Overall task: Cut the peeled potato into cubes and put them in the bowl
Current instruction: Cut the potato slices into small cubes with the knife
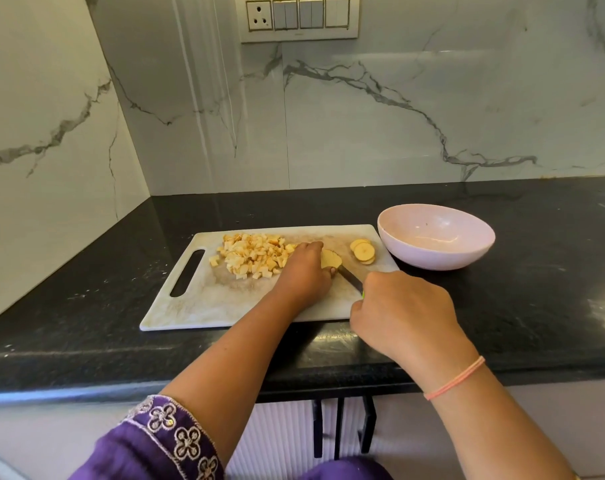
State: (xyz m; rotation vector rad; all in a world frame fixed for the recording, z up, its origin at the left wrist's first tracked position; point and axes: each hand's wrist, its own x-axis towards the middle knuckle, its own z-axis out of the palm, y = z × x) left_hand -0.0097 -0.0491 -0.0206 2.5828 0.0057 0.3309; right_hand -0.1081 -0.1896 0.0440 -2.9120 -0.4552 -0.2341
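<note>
A white cutting board (204, 306) lies on the black counter. A heap of potato cubes (252, 254) covers its far left part. My left hand (304, 271) holds a stack of potato slices (330, 259) down on the board, fingers curled over it. My right hand (401, 313) grips a knife (350, 278), its handle hidden in my fist and its dark blade pointing at the held slices. A few round potato slices (363, 251) lie near the board's far right corner. The pale pink bowl (436, 252) stands right of the board with no potato inside.
The black counter (86, 320) runs into a corner of marble-patterned walls at the left and back. A switch panel (299, 17) sits high on the back wall. Cabinet handles (342, 427) hang below the counter's front edge.
</note>
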